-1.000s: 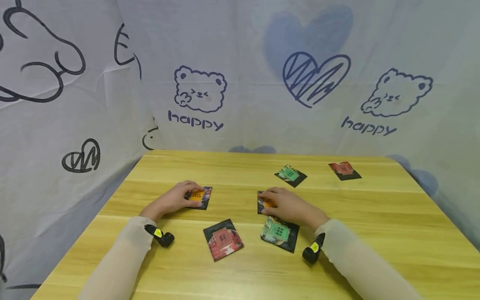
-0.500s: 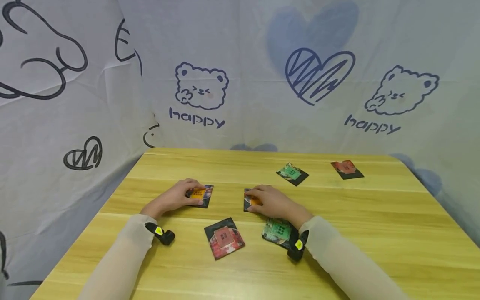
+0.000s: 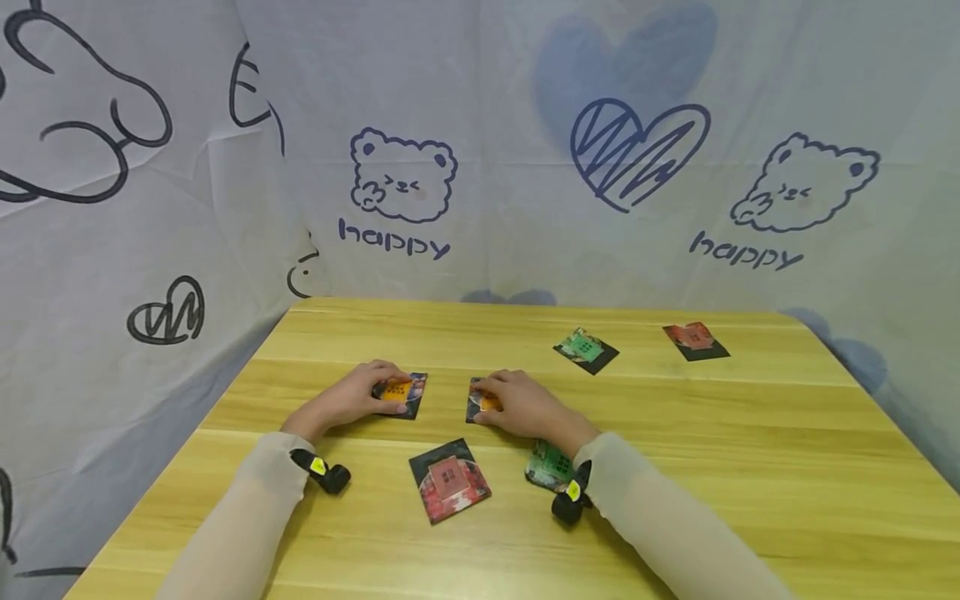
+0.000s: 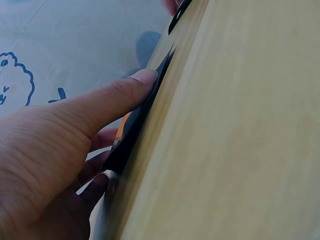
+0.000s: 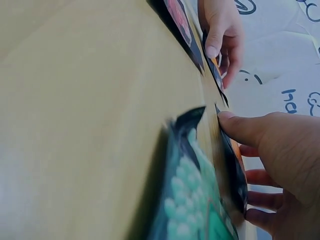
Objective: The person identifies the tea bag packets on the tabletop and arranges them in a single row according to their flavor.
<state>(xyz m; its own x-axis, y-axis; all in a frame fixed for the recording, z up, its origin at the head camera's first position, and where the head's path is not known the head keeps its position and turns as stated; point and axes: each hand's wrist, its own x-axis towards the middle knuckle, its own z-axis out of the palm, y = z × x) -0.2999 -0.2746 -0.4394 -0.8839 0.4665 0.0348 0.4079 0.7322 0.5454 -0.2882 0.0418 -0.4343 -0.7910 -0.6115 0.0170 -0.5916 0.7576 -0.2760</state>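
Nearest me on the table [image 3: 675, 433], a red packet [image 3: 449, 480] and a green packet [image 3: 546, 463] lie flat, the green one partly under my right sleeve. Beyond them, my left hand [image 3: 352, 398] grips one orange packet [image 3: 400, 392] by its edges while my right hand [image 3: 525, 405] grips a second orange packet [image 3: 480, 402]; a narrow gap separates the pair. I judge the step as bringing the two together, which calls for a short sideways slide. Farther back lie another green packet [image 3: 585, 347] and another red packet [image 3: 693, 338]. No containers are visible.
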